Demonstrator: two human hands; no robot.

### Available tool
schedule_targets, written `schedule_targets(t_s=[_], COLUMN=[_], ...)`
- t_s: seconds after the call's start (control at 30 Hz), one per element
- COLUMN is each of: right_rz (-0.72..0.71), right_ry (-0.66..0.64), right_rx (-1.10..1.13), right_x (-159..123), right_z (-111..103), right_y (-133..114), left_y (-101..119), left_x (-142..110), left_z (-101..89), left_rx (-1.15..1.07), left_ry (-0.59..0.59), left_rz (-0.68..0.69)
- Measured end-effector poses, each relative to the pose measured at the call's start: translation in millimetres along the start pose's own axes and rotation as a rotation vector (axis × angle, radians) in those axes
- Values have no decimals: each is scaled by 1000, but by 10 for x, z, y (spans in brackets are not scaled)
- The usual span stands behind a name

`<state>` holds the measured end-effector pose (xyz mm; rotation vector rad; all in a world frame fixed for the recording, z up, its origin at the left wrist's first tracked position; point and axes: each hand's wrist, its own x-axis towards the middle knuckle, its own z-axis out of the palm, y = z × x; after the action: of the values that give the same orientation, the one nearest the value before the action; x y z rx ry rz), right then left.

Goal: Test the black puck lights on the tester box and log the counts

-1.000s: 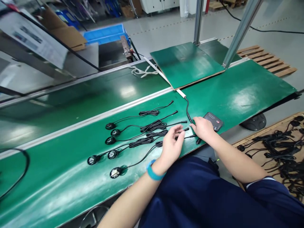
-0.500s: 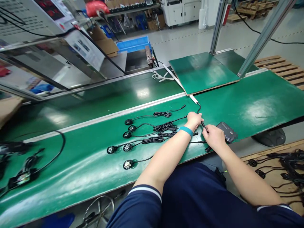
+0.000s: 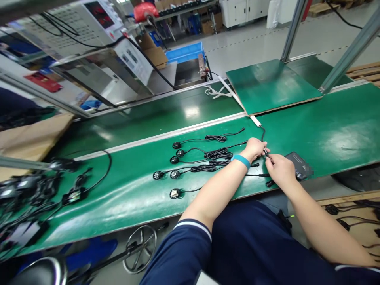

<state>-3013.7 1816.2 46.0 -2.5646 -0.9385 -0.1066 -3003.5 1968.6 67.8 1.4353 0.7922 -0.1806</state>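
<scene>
Both hands right of the frame's centre, above the green desk (image 3: 127, 194), close together on one black plug (image 3: 266, 152). Left hand (image 3: 255, 149), teal band (image 3: 242, 161) at its wrist: fingers closed, pinching the plug's upper end. Right hand (image 3: 281, 169): fingers curled in, thumb and fingertips gripping the lower end; palm hidden. A short black cable (image 3: 263, 134) runs up from the plug to a white bar (image 3: 255, 121) at the edge of a raised green board (image 3: 273, 87), upper right. Flat dark box (image 3: 297, 164) just beside the right hand, on its right. Mid-frame, left of the hands: bundled black cords (image 3: 219, 153) and six round black heads (image 3: 174, 193), partly hidden by the left forearm. Tangled black cables (image 3: 38, 190) at the left edge of the frame. Blue bin (image 3: 187, 52), top centre.
</scene>
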Motion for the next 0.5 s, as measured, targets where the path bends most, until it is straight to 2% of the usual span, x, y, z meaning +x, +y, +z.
schedule_targets(t_s=[0.27, 0.4, 0.5], right_rz=[71, 64, 55], right_ry=[-42, -38, -30], right_rx=[0, 19, 22], right_x=[15, 24, 29], right_z=[-82, -80, -54], right_y=[-55, -35, -13], left_y=[24, 55, 74], left_x=[-60, -113, -153], left_z=[-53, -25, 15], left_rx=[-24, -44, -69], left_ry=[-66, -34, -33], left_rz=[39, 58, 24])
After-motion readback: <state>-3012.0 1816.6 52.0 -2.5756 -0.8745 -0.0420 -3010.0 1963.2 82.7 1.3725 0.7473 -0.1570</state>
